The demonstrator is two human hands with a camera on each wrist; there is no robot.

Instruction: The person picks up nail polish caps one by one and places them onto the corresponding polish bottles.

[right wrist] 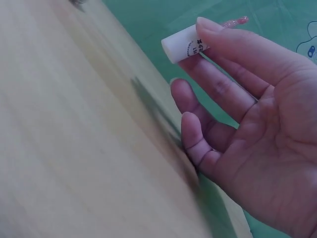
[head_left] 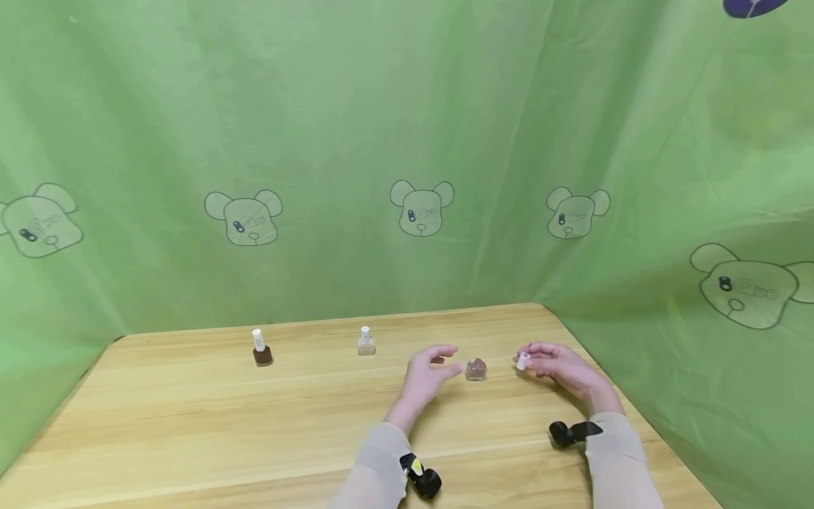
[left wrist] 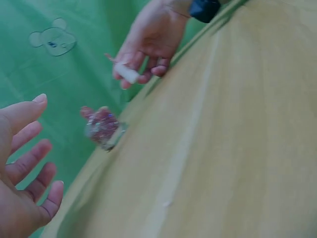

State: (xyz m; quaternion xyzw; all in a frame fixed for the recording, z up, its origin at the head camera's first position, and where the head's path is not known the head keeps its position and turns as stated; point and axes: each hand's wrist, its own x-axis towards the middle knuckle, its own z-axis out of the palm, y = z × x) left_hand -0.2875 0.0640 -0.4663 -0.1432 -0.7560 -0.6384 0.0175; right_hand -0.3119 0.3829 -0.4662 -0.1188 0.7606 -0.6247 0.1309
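Note:
A small clear nail polish bottle (head_left: 475,371) with pinkish contents stands uncapped on the table, between the two hands. Just left of it, my left hand (head_left: 427,376) is held with its fingers spread and apart from the glass. On the other side, my right hand (head_left: 562,366) pinches a white nail polish cap (right wrist: 184,43) between thumb and fingers, above the table. A short brush (right wrist: 235,22) with pink polish sticks out of the cap, pointing away from the table. In the left wrist view the pinkish bottle (left wrist: 104,130) is blurred.
A dark red nail polish bottle (head_left: 263,355) with a white cap stands at the back left of the wooden table (head_left: 286,431). Further right stands a clear nail polish bottle (head_left: 365,345), also white-capped. A green curtain (head_left: 337,127) hangs behind and beside the table.

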